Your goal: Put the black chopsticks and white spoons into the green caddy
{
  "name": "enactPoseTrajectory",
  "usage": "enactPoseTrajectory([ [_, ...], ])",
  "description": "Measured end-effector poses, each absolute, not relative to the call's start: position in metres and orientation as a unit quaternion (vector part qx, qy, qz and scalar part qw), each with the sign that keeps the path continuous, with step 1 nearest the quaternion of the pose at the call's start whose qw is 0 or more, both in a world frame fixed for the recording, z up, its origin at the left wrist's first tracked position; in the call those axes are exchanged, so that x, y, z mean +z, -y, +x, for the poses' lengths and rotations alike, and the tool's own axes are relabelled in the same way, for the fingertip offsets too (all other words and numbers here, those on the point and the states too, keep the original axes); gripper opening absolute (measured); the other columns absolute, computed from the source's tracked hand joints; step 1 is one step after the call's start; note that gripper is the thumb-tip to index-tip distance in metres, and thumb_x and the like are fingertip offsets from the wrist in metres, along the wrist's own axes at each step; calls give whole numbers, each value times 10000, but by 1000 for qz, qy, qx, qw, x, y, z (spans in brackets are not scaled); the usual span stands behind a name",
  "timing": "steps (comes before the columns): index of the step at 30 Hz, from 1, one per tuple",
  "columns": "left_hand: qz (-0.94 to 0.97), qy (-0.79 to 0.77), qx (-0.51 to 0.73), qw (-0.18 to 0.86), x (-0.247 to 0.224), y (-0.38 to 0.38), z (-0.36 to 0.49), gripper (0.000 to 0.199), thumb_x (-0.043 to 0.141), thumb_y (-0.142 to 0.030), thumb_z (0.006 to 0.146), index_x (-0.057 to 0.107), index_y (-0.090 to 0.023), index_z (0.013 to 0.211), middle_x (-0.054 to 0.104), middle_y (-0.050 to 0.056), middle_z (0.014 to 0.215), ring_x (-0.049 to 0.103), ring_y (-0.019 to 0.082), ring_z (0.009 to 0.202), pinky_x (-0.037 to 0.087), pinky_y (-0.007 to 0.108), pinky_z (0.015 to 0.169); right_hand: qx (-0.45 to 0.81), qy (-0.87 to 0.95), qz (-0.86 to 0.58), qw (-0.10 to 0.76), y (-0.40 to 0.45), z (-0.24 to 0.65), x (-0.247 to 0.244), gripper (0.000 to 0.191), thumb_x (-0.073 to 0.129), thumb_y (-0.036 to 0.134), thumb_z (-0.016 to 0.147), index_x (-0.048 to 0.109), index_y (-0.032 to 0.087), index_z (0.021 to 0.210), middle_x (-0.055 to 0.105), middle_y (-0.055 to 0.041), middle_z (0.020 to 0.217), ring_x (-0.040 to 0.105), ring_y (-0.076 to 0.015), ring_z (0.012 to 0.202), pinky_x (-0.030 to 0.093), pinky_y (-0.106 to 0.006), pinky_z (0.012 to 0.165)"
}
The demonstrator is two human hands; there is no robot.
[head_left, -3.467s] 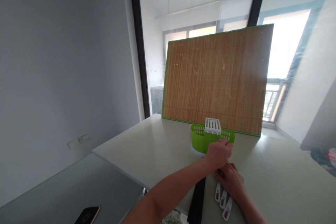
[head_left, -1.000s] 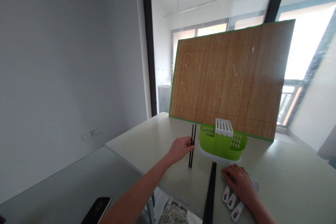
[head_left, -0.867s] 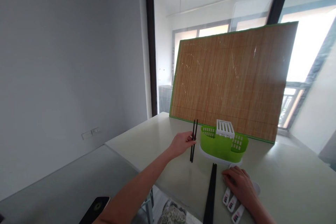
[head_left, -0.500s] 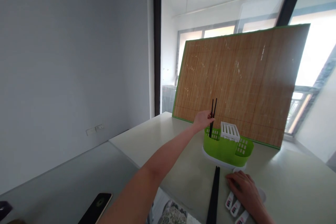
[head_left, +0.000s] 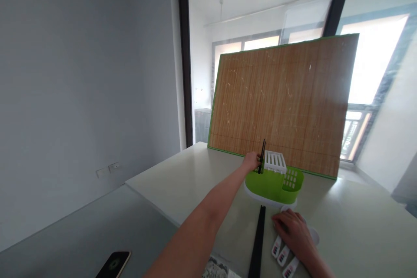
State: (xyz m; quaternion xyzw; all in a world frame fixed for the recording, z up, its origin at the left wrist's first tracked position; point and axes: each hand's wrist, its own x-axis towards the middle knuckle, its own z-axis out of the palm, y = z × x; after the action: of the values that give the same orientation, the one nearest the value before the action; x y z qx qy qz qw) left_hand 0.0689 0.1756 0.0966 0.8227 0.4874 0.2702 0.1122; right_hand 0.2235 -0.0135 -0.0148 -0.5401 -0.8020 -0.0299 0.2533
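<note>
My left hand (head_left: 252, 161) is closed on a pair of black chopsticks (head_left: 263, 150), held nearly upright with their lower ends in the left compartment of a green holder (head_left: 269, 185). The holder has a white slotted rack (head_left: 275, 161) on top and a white base. My right hand (head_left: 293, 228) rests with curled fingers over several white spoons (head_left: 283, 255); what its fingertips hold, if anything, is hidden. More black chopsticks (head_left: 258, 243) lie in a bundle on the table, left of the spoons.
Behind the holder a brown bamboo board (head_left: 280, 104) with green edges leans upright on the white table (head_left: 182, 169). A phone (head_left: 114, 264) lies on the grey surface at lower left. Some patterned cloth (head_left: 215, 268) shows at the bottom edge.
My left hand and the chopsticks have moved down, so the sticks sit lower in the holder's left compartment. The whole view has shifted a little. My right hand stays over the spoons.
</note>
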Motion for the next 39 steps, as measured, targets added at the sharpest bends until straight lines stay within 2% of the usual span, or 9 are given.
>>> enactPoseTrajectory([
  [4,830,-488,247,112,96,-175,70,414,636,-184,717,569,-203,1125,661,60,930,600,166,882,448,275,795,-28,800,-542,254,14,223,-15,198,433,290,851,628,257,842,637,-9,821,533,-190,810,345,-339,749],
  [10,838,-498,198,102,95,-172,73,549,677,-264,671,509,-249,1193,623,123,1078,580,263,973,452,371,783,-31,800,-543,252,13,222,-15,224,413,291,852,634,256,846,639,-21,823,537,-196,814,350,-344,753],
  [17,848,-491,174,97,99,-168,74,458,672,-248,675,557,-230,1118,629,132,1061,588,268,952,456,367,768,-36,799,-545,251,13,221,-13,207,426,284,852,632,264,835,638,-5,815,537,-192,810,346,-336,744],
  [23,844,-477,235,71,110,-153,67,387,583,-228,754,543,-212,1139,641,102,992,575,257,953,449,374,780,-32,801,-542,251,13,222,-13,213,421,272,853,632,253,849,637,-18,830,534,-195,821,341,-341,752],
  [28,821,-477,312,36,119,-123,50,380,464,-267,846,467,-200,1220,543,87,1165,469,227,1095,387,354,890,-23,801,-544,250,14,222,-13,214,423,273,849,636,249,855,640,-24,837,532,-197,817,340,-347,754],
  [30,815,-464,346,20,113,-100,40,340,423,-273,867,484,-203,1194,534,64,1172,445,210,1104,367,329,905,-23,800,-544,250,13,222,-13,217,421,277,848,637,252,849,641,-23,837,531,-198,819,341,-347,754],
  [33,811,-451,373,11,86,-57,25,235,410,-305,873,568,-232,1032,588,24,1039,477,186,1016,360,288,878,-26,800,-545,251,12,222,-13,220,422,275,843,640,255,842,641,-22,829,530,-199,821,344,-345,754],
  [36,826,-475,298,53,48,-15,10,199,453,-387,848,580,-243,898,601,3,868,522,167,868,379,265,780,-28,798,-545,254,12,222,-13,209,437,267,827,646,259,843,642,-21,822,534,-195,812,349,-339,752],
  [39,848,-484,195,97,15,15,-1,325,560,-538,738,571,-250,887,584,-3,876,526,183,858,383,268,733,-28,795,-547,260,13,220,-12,214,440,266,822,647,258,876,645,-26,832,535,-197,820,352,-341,757],
])
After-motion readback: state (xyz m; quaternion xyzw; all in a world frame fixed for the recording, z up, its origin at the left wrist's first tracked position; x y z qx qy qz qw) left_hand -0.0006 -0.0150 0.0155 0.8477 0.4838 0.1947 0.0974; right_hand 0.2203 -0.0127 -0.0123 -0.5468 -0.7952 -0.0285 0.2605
